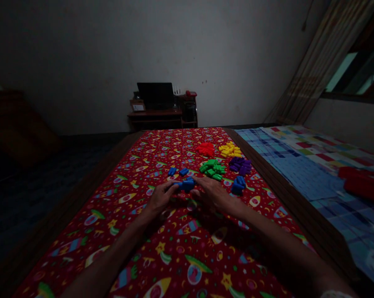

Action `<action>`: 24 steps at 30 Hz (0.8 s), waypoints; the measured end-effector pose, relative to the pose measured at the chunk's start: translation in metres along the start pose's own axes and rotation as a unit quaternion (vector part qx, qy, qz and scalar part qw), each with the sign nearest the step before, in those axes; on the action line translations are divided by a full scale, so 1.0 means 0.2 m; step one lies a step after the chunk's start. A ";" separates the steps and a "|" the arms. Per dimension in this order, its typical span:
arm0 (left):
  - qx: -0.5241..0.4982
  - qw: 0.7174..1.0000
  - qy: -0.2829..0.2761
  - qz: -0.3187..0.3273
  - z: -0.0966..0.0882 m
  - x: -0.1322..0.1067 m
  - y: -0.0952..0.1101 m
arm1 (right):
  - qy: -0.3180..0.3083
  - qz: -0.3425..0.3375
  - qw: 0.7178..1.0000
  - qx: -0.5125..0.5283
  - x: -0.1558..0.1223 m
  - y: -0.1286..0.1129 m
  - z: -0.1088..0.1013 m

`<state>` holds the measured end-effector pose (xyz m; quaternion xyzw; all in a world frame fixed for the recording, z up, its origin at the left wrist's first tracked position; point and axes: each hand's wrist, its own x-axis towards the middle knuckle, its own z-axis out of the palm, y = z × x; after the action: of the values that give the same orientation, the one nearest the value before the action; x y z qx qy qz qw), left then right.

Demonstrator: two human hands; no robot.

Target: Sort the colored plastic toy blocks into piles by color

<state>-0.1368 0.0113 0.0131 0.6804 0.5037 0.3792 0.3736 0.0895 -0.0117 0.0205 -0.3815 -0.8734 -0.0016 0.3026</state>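
Observation:
Small blue plastic blocks (187,184) sit close together between my two hands, just above or on the red patterned cloth (174,155). My left hand (160,198) has its thumb and fingers closed on the left end of them. From the other side, my right hand (214,194) grips the right end between thumb and forefinger. The dim light hides how the blocks are joined. Just beyond my hands lie two loose blue pieces (172,171). To the right of my right hand is a blue pile (238,185).
Further piles lie on the cloth's right side: green (212,169), purple (240,165), red (205,149) and yellow (229,149). A desk (156,112) with a dark monitor (156,95) stands against the far wall. On the right is a bed with checked bedding (274,149).

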 end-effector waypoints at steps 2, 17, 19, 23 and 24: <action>0.001 1.000 -0.029 0.005 0.01 -0.02 0.02 | -0.024 0.020 1.000 0.001 0.01 -0.02 0.03; -0.018 1.000 -0.009 -0.020 0.03 0.00 -0.01 | -0.060 0.098 0.988 -0.103 -0.32 0.45 -0.38; -0.009 1.000 -0.008 -0.016 0.03 -0.01 -0.01 | -0.075 0.091 0.989 -0.087 -0.33 0.45 -0.39; -0.026 0.999 -0.032 -0.035 0.04 -0.03 0.00 | -0.068 0.080 0.992 -0.068 -0.30 0.40 -0.39; -0.033 0.998 -0.038 -0.042 0.05 -0.04 0.01 | -0.053 0.078 0.994 -0.064 -0.29 0.38 -0.39</action>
<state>-0.1291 0.0028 0.0099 0.6599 0.5043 0.3538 0.4301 0.2123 -0.0147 0.0351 -0.4663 -0.8540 -0.0139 0.2304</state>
